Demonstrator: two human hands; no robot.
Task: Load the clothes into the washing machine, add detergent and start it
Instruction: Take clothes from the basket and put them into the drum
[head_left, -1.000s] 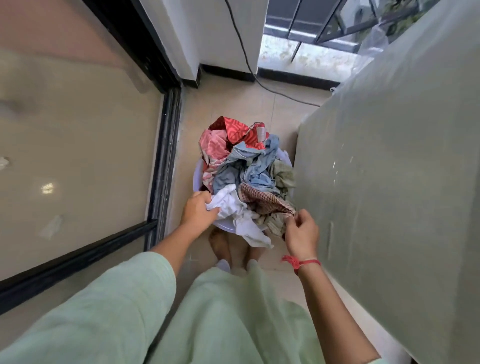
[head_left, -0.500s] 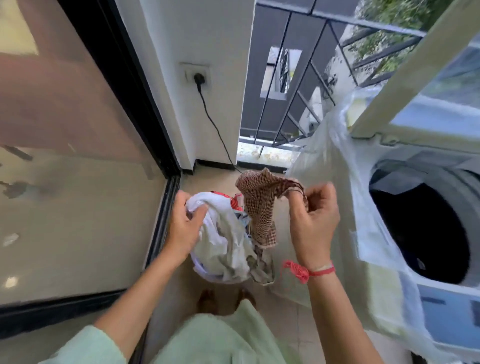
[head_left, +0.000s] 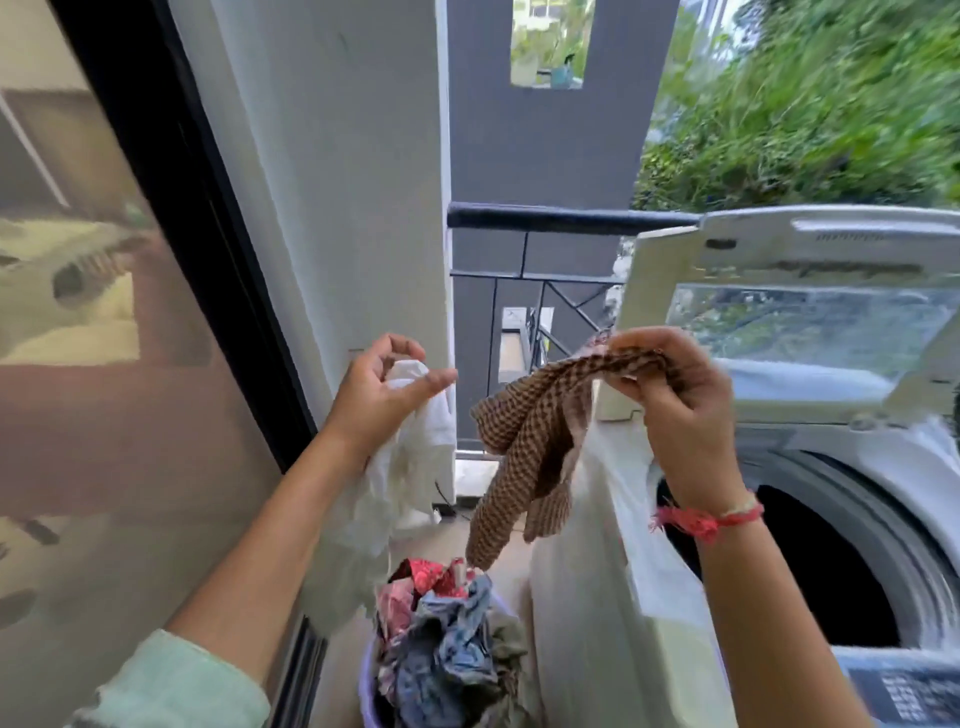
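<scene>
Brown checked cloth (head_left: 524, 441): our right hand (head_left: 675, 415) has it bunched at one end, fingers curled tight round the fabric. The rest dangles free above the basket, just left of the machine's near corner.
White garment (head_left: 415, 467): our left hand (head_left: 379, 395) pinches its top between thumb and curled fingers. It hangs long beside the glass door (head_left: 130, 364), its lower end near the basket.
Washing machine (head_left: 893, 467): it stands to our right with the lid (head_left: 810, 332) raised and the dark drum mouth (head_left: 810, 571) open below the right hand. A clear plastic cover (head_left: 587, 597) drapes over its side.
Basket (head_left: 366, 691): it sits low beneath the two hands, heaped with more clothes (head_left: 447, 644) in red, blue and olive.
Step in hand: we judge this to be carrying two pieces across to the drum. Most of the load waits in the basket, and detergent and start are yet to come.
How to do it well: we should swing the right hand over the drum mouth first and let go only once the cloth's tail has cleared the rim, so nothing drapes over the edge.
White piece next: it hangs long, so we would lift it higher or gather it before crossing, lest it snag on the plastic cover or the corner.
Risk: a trailing end could catch under the lid, or a piece could drop beside the basket.
</scene>
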